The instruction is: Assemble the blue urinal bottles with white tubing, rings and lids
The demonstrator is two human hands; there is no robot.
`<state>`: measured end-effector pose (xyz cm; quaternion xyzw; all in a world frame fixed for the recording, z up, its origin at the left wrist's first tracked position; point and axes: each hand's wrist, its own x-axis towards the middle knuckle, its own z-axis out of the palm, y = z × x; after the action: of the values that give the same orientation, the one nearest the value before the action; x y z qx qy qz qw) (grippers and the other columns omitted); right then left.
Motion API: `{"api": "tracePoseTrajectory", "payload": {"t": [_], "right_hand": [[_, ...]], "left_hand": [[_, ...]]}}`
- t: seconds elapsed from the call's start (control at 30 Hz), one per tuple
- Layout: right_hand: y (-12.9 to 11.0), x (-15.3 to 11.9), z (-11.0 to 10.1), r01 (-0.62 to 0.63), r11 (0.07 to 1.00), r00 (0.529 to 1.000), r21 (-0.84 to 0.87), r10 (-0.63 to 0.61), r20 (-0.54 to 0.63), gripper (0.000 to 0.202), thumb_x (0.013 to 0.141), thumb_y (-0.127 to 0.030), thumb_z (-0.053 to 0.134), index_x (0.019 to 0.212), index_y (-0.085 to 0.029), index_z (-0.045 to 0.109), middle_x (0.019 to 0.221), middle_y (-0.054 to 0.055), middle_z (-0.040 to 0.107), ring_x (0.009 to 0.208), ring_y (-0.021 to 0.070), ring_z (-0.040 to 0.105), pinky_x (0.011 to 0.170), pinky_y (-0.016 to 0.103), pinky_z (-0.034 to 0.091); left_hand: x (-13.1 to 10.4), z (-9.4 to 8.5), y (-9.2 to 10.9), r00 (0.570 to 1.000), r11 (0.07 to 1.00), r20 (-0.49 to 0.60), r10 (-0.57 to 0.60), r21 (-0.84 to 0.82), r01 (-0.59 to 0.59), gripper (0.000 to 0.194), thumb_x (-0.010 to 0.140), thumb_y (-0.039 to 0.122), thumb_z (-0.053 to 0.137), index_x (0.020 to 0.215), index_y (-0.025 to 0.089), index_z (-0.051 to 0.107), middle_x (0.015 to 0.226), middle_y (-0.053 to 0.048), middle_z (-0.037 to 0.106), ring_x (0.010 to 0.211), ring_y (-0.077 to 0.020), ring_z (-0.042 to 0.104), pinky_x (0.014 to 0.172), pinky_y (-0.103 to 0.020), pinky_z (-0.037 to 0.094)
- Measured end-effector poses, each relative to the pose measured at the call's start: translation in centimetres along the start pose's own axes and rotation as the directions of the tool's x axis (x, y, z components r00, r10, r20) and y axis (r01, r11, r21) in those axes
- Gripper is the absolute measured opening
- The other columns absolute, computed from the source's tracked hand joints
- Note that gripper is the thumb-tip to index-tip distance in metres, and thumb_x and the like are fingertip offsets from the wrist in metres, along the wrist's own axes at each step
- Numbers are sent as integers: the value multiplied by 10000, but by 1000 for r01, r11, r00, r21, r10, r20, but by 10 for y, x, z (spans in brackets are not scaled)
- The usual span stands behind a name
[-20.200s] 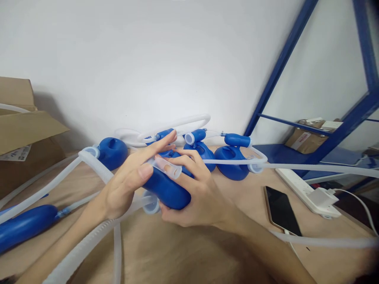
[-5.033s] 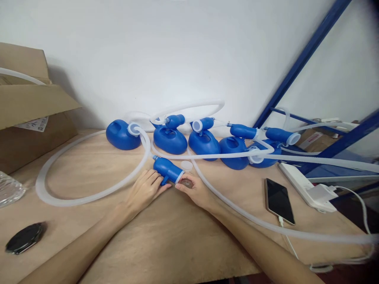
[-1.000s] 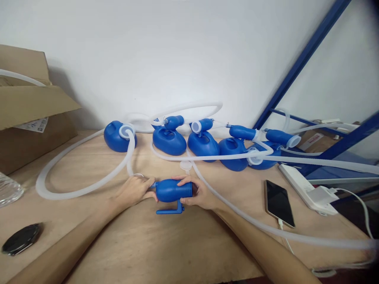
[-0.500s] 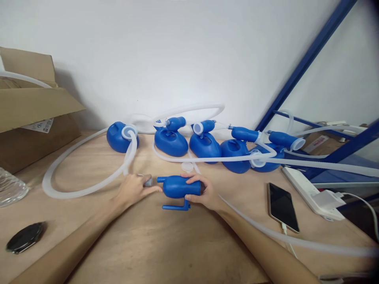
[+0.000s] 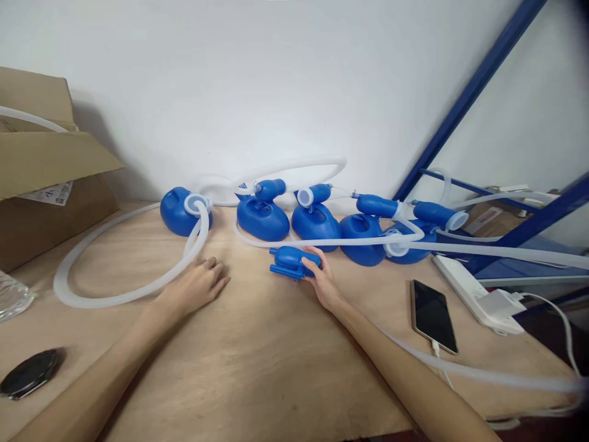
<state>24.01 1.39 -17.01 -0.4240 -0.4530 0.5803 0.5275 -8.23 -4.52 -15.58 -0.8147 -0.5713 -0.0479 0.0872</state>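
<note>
My right hand (image 5: pixel 322 279) grips a small blue bottle-shaped part (image 5: pixel 291 256) with a spout and a side bar, both pointing left, above the table (image 5: pixel 257 368). To its left, my left hand (image 5: pixel 196 287) is low over the wood, its fingers curled. The thin end of a white hose (image 5: pixel 181 264) runs behind that hand, and what the fingers hold is hidden. Behind my left hand stands a blue jug (image 5: pixel 177 212), the hose coming out of its white cap (image 5: pixel 196 204).
Several blue jugs (image 5: pixel 263 220) with hoses line the wall. A cardboard box (image 5: pixel 55 215) and clear plastic (image 5: pixel 13 298) are at left, with a black round object (image 5: pixel 30 373) nearer. A phone (image 5: pixel 433 316) and power strip (image 5: pixel 476 294) lie right, beside a blue frame (image 5: pixel 469 92).
My right hand has carried the blue part away from me, its side bar now turned nearer to the spout. My left hand has drawn back leftward; the grey hose end is no longer clearly visible.
</note>
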Motion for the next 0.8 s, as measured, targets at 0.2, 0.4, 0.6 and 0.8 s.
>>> {"api": "tracePoseTrajectory", "payload": {"t": [0.2,0.4,0.6,0.8], "right_hand": [[1,6,-3,28,1000,997,-2,-29,-67,716,710,-525,859,1321,-316,551,1311,42,615,1138,255,650,726,284,592],[1,14,-19,211,972,968,-104,-222,-113,749,789,-532,784,1447,-312,502,1400,65,623,1304,264,602,1032,388,552],[-7,31,-50,326,876,936,-356,-352,-9,540,818,-544,724,1247,-223,661,1316,103,681,1273,295,619,1164,467,449],[0,34,-51,448,662,884,-601,-430,186,414,913,-544,633,1116,-196,726,1220,138,711,1181,317,662,1108,521,495]], "left_hand": [[17,-18,46,991,996,132,32,-83,-21,388,1075,228,331,1064,177,716,1096,-154,713,999,-314,694,775,-399,520],[84,-15,71,997,923,72,30,-385,0,266,993,398,573,1116,204,706,1080,-102,740,976,-268,712,837,-358,546],[120,-8,92,988,836,-53,-146,-540,94,482,1043,533,421,1210,162,678,1167,-137,738,1053,-271,717,903,-371,568],[94,-61,39,932,865,-265,-247,-494,88,390,1032,403,411,1176,185,701,1199,-134,717,1103,-314,669,1015,-466,518]]}}
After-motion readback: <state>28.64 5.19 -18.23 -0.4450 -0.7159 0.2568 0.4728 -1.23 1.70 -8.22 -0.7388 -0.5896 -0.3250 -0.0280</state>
